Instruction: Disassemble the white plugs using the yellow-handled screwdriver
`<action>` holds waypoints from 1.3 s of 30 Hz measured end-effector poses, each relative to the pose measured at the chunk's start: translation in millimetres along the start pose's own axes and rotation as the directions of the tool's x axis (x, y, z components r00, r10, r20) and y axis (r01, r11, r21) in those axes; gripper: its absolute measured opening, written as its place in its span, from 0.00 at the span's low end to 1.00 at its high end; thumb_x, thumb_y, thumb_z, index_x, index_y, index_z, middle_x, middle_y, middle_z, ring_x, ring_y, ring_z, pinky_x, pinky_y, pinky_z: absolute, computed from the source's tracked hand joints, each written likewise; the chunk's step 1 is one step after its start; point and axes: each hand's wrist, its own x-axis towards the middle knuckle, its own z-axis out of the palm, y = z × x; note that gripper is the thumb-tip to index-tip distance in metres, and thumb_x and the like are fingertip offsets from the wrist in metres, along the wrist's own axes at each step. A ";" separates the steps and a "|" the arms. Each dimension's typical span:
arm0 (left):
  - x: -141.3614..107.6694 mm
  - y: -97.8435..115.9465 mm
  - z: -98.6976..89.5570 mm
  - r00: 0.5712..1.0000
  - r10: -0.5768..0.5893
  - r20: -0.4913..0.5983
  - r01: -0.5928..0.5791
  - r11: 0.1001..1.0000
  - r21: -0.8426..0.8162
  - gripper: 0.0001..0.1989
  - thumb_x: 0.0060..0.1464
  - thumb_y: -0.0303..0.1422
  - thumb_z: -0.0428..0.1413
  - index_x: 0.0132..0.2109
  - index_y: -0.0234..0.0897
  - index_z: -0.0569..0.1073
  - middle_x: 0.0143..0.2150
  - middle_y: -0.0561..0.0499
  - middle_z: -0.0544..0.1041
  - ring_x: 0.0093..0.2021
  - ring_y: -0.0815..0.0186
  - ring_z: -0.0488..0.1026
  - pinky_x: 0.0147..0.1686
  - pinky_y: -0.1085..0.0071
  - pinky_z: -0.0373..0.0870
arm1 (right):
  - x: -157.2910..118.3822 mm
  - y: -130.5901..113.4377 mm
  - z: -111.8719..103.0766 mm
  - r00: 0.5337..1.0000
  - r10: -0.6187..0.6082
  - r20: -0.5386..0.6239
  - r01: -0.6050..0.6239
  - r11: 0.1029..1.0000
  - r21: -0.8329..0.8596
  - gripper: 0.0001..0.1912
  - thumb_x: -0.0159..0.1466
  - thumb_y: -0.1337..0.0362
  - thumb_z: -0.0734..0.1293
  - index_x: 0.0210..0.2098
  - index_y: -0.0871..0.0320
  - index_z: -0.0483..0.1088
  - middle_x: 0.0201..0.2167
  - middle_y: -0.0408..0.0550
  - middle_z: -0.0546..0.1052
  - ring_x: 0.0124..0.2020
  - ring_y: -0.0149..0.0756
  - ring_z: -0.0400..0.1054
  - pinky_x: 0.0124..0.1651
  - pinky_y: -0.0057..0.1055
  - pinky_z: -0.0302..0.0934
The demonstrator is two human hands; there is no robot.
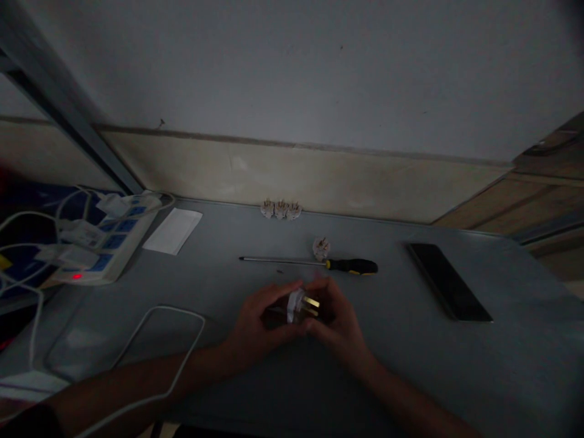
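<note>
Between my two hands, just above the grey table, is a white plug [295,305] with brass prongs pointing right. My left hand [258,319] grips its left side, thumb below and fingers above. From the right, my right hand [335,319] closes round it too, thumb and fingertips at its edges. Beyond my hands lies a screwdriver [351,266] with a black and yellow handle, its shaft pointing left. A separate plug piece [322,247] with prongs upward sits right behind the shaft. Three similar plug pieces [281,210] stand in a row near the wall.
A power strip [130,234] with a red light and several white chargers stands at the left. White paper [173,231] lies beside it. A white cable [201,328] loops near my left forearm. A dark phone [447,283] lies at the right. The wall [292,170] bounds the table's back.
</note>
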 end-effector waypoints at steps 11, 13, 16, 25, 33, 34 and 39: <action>-1.6 11.2 -1.5 0.999 0.019 -0.032 -0.019 1.000 0.005 0.18 0.56 0.33 0.59 0.53 0.37 0.71 0.44 0.46 0.79 0.40 0.62 0.78 0.37 0.69 0.77 | 5.9 -8.6 -9.8 0.953 0.077 0.293 -0.074 0.997 -0.022 0.23 0.66 0.45 0.62 0.31 0.61 0.66 0.20 0.40 0.62 0.19 0.23 0.55 0.21 0.22 0.48; -1.5 12.0 -1.3 1.000 0.025 -0.010 -0.025 0.999 -0.034 0.17 0.55 0.34 0.60 0.51 0.37 0.71 0.41 0.47 0.79 0.38 0.63 0.77 0.37 0.69 0.75 | 6.2 -9.4 -9.0 0.943 0.099 0.316 -0.088 0.995 -0.049 0.23 0.66 0.45 0.62 0.30 0.61 0.66 0.20 0.39 0.61 0.18 0.22 0.53 0.20 0.21 0.47; -2.6 12.5 -1.1 1.000 0.026 0.014 -0.024 0.996 -0.091 0.15 0.55 0.34 0.61 0.49 0.38 0.71 0.39 0.49 0.78 0.37 0.64 0.76 0.37 0.70 0.74 | 7.3 -9.7 -9.5 0.934 0.107 0.342 -0.088 0.994 -0.072 0.24 0.65 0.44 0.61 0.29 0.60 0.65 0.19 0.38 0.59 0.18 0.22 0.52 0.19 0.21 0.46; 3.8 12.0 -2.8 0.990 -0.015 0.138 0.021 0.999 -0.045 0.15 0.56 0.36 0.60 0.49 0.38 0.70 0.39 0.49 0.77 0.38 0.64 0.75 0.36 0.71 0.72 | 13.1 -7.2 -15.5 0.962 0.057 0.269 0.025 0.956 -0.292 0.29 0.64 0.39 0.59 0.23 0.60 0.63 0.18 0.39 0.58 0.20 0.24 0.50 0.22 0.23 0.46; 13.4 9.0 -3.7 0.979 0.016 0.205 -0.133 0.811 0.569 0.12 0.51 0.37 0.62 0.41 0.37 0.73 0.35 0.49 0.77 0.38 0.57 0.72 0.38 0.65 0.67 | 18.4 -9.7 -34.0 0.987 -0.128 0.100 0.162 0.723 -0.672 0.25 0.67 0.50 0.58 0.20 0.60 0.61 0.17 0.42 0.62 0.20 0.26 0.56 0.27 0.27 0.46; 11.7 9.8 -2.3 0.972 0.028 0.233 -0.170 0.770 0.615 0.12 0.50 0.38 0.63 0.39 0.37 0.73 0.35 0.48 0.77 0.39 0.56 0.72 0.40 0.63 0.66 | 21.6 -11.3 -40.1 0.984 -0.167 0.057 0.158 0.686 -0.710 0.25 0.68 0.50 0.57 0.20 0.60 0.61 0.18 0.42 0.62 0.21 0.27 0.57 0.27 0.28 0.47; 8.1 11.7 -1.9 0.963 0.106 0.248 -0.251 0.694 0.675 0.14 0.46 0.35 0.64 0.40 0.36 0.74 0.36 0.49 0.77 0.38 0.57 0.73 0.43 0.59 0.66 | 39.1 -20.3 -92.6 0.940 -0.330 -0.087 0.112 0.540 -0.834 0.15 0.63 0.53 0.63 0.31 0.59 0.72 0.34 0.54 0.73 0.41 0.43 0.68 0.47 0.40 0.61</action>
